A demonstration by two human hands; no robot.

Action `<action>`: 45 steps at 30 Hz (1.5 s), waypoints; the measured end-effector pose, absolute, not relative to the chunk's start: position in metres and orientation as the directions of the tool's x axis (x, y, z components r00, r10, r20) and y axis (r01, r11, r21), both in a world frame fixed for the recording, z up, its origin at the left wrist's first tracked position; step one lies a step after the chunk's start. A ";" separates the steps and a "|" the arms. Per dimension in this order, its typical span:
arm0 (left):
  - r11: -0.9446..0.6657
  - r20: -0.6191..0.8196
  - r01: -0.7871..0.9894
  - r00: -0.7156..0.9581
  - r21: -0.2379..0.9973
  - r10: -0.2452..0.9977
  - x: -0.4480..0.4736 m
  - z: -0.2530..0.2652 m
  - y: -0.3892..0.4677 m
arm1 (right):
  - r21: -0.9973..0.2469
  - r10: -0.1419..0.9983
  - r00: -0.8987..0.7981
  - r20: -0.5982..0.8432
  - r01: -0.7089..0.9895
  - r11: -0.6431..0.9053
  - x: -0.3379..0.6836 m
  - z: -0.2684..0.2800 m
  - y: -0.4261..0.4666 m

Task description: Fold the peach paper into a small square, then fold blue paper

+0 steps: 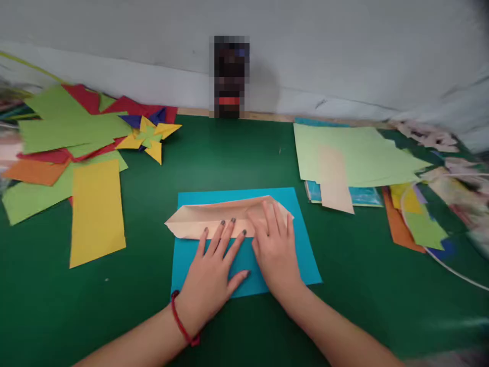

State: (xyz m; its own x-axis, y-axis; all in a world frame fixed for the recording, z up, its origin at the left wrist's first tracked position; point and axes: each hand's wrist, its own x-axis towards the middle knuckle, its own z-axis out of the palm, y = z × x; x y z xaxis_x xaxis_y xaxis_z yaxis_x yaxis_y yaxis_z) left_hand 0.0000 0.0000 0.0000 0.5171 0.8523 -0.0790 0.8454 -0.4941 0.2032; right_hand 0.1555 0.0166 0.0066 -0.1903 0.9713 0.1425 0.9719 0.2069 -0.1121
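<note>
A long folded strip of peach paper with pointed ends lies across a blue sheet of paper on the green table. My left hand is spread flat, its fingertips on the strip's lower edge and its palm over the blue sheet. Toward the strip's right end, my right hand presses down on it with fingers stretched out and slightly bent. That hand covers part of the strip's right side. Creases run lengthwise along the strip, and its upper flap stands a little raised.
Green, red and orange papers pile up at the left, with a yellow sheet and a folded paper star beside them. Light green paper and a peach piece lie right. A white cable curves over scraps. A pixelated dark object stands against the wall.
</note>
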 end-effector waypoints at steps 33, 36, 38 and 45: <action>-0.305 0.023 0.949 0.305 0.084 0.952 -0.060 0.000 -0.022 | -0.436 0.970 -0.227 0.084 0.867 0.240 0.177 -0.001 0.033; -0.302 0.081 0.951 0.296 0.069 0.952 -0.058 -0.001 -0.022 | -0.525 0.969 -0.244 0.048 0.819 0.232 0.184 0.001 0.038; -0.294 0.134 0.952 0.282 0.083 0.950 -0.056 0.000 -0.021 | -0.635 0.954 -0.300 0.021 0.732 0.245 0.190 0.003 0.042; -0.384 0.409 0.895 0.270 0.226 0.872 -0.037 0.028 -0.002 | -0.736 0.940 0.001 0.341 0.622 0.267 0.192 0.016 0.046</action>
State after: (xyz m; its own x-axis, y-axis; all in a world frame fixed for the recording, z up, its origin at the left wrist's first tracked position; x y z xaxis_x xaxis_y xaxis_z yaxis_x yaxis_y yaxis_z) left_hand -0.0373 -0.0016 0.0285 0.2704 0.8716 0.4088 0.8954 -0.3837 0.2258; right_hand 0.1919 0.0456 0.0162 0.0008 0.9400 0.3413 0.6217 0.2669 -0.7364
